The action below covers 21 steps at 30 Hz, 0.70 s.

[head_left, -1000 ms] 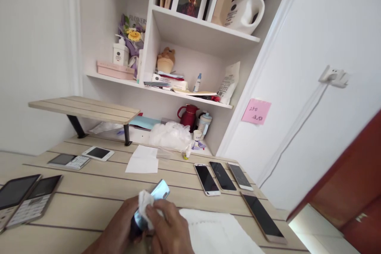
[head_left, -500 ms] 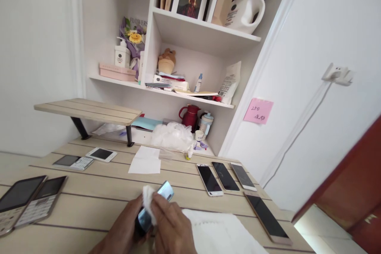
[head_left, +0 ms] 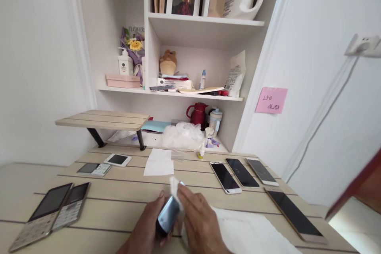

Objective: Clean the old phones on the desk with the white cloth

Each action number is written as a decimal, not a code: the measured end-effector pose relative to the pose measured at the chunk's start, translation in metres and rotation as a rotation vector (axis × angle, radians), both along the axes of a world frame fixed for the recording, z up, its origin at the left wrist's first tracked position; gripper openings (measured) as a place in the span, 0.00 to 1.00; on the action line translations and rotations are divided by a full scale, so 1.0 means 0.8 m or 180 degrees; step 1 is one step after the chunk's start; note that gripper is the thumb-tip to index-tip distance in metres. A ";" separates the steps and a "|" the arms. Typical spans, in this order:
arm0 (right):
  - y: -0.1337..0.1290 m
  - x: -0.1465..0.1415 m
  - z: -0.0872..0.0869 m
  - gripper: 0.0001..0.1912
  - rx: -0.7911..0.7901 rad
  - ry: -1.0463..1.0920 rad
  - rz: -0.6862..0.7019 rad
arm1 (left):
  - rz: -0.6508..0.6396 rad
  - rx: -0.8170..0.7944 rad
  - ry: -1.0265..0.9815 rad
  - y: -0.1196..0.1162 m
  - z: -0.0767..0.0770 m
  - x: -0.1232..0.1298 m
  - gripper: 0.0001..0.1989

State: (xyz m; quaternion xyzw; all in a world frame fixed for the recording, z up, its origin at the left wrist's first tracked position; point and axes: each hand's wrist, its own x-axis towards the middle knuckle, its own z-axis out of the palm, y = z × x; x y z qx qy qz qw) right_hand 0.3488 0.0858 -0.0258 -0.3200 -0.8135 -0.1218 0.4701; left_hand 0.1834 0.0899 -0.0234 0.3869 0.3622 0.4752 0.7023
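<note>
In the head view, my left hand (head_left: 145, 226) is closed round a shiny blue mobile phone (head_left: 168, 215), held tilted above the table's near side. My right hand (head_left: 199, 214) pinches a folded white tissue (head_left: 175, 189) and presses it along the phone's far end and right side. The fingers and tissue hide part of the phone. Beside my right hand lies a large white sheet (head_left: 253, 230), perhaps paper or cloth, partly covered by the hand.
Several smartphones, among them a long gold-edged one (head_left: 294, 214), lie on the right. Keypad phones (head_left: 71, 206) and a small white phone (head_left: 118, 160) lie on the left. Beyond are white paper (head_left: 159, 162), a raised wooden stand (head_left: 104, 118), a plastic bag (head_left: 183, 135) and shelves.
The tissue has slid from across the phone's middle towards its far end, baring more of the blue surface. The camera has turned, and both hands sit further right in view.
</note>
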 end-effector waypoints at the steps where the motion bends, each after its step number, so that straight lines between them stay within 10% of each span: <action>1: 0.000 0.006 0.001 0.30 -0.0074 0.0035 -0.0138 | -0.0039 0.0132 0.0203 -0.001 0.001 0.000 0.28; 9: -0.011 -0.010 0.009 0.17 -0.0041 -0.0357 0.0391 | 0.0187 -0.0366 -0.0079 0.006 -0.005 0.001 0.25; 16: 0.000 0.013 0.004 0.30 -0.0152 0.0159 -0.0279 | 0.0036 0.0241 0.0540 0.003 -0.007 0.004 0.30; 21: -0.008 -0.011 0.015 0.13 0.0076 -0.0304 0.0110 | 0.0243 -0.0119 0.0347 0.011 -0.006 -0.005 0.27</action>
